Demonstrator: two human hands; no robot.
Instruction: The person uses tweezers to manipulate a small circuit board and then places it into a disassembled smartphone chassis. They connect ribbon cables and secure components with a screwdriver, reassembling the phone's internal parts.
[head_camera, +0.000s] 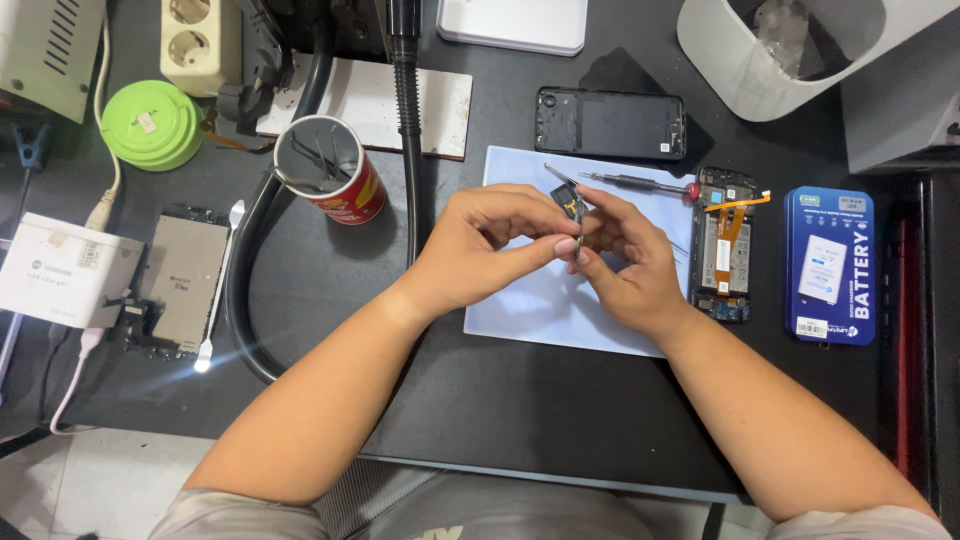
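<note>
Both hands are up over the pale blue work mat (560, 310), the left hand (490, 250) and right hand (630, 265) pinching a tiny dark phone part (570, 203) with a bit of yellow on it between the fingertips, tweezers (556, 173) poking out just behind. To the right sits an opened phone (722, 245) with an orange flex, a red-tipped screwdriver (640, 183) beside it and a blue battery box (828, 265) further right. Far side has the black back cover (610, 123), and left there's a red can (335, 170) of tools.

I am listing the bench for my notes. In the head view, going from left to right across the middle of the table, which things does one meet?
White charger box → grey phone part → red tool can → left hand → right hand → opened phone → blue battery package.
</note>
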